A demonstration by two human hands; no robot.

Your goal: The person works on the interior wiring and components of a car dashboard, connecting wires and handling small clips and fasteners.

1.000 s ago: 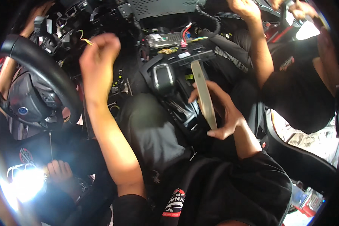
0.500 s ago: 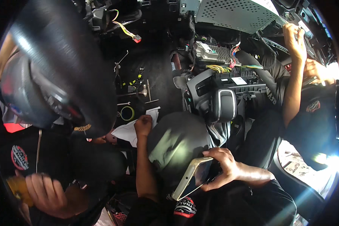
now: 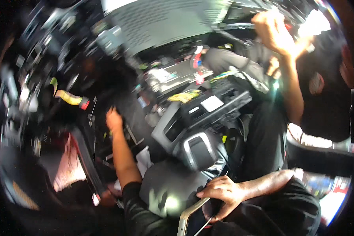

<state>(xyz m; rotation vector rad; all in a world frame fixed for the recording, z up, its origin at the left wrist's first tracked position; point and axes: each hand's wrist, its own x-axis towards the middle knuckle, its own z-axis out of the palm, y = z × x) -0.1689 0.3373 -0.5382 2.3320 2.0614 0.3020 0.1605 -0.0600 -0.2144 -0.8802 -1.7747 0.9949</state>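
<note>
My right hand [image 3: 224, 192] grips a smartphone [image 3: 196, 219] by its edges, low in the view, with the phone tilted over my lap. Stretched forward at the left, my left hand [image 3: 114, 118] is over the dark floor among scattered tools. Motion blur hides whether its fingers hold anything. A T-shaped metal tool [image 3: 134, 135] lies just right of that hand. Beside my left forearm rests a white cloth [image 3: 144, 158]. Between my arms is my knee in dark cloth [image 3: 165, 185], with a patch of light on it.
A gear lever [image 3: 200, 151] rises ahead of my knee. Beyond it sit a black housing [image 3: 212, 103] and a finned metal module [image 3: 181, 74] with loose wires. A grey metal panel [image 3: 165, 21] hangs above. At left dangles a red connector [image 3: 83, 103]. Another person's raised arm [image 3: 293, 82] is at right.
The view has swung, shifting the surroundings. My left hand has moved from beside the white cloth forward to the tools. My right hand still holds the smartphone, now lower in view.
</note>
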